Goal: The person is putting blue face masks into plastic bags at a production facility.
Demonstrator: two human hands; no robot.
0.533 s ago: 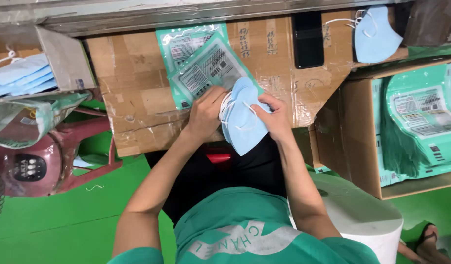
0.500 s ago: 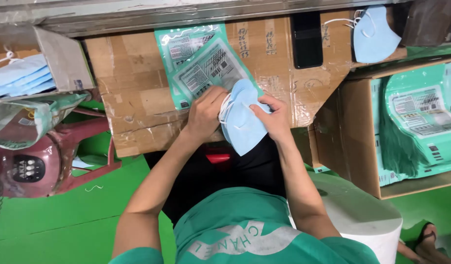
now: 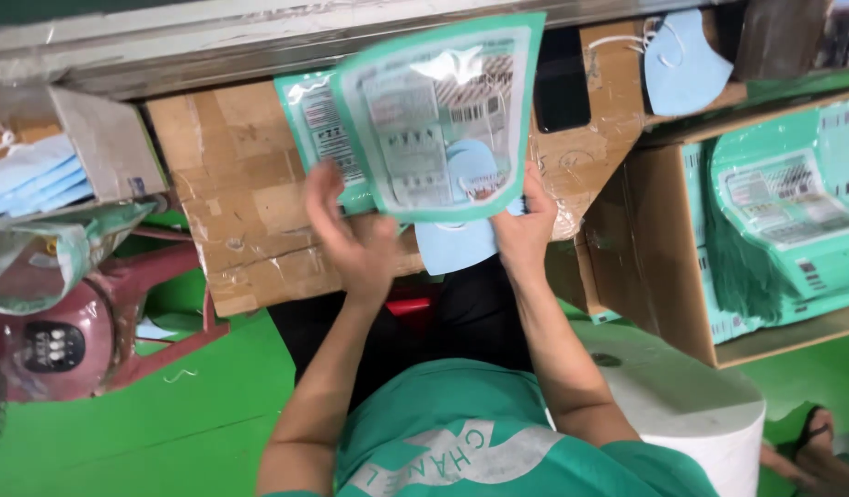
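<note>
Bagging step: right hand (image 3: 526, 230) grips green pouch (image 3: 438, 120) and blue mask (image 3: 457, 244); left hand (image 3: 351, 235) open, next spreading the pouch mouth.

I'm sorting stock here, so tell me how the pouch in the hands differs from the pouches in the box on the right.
The held pouch is raised upright between the left hand and right hand; the boxed pouches lie flat, stacked. The held pouch has a blue mask sticking out below it; the boxed ones show none. Both are green with clear printed panels.
</note>
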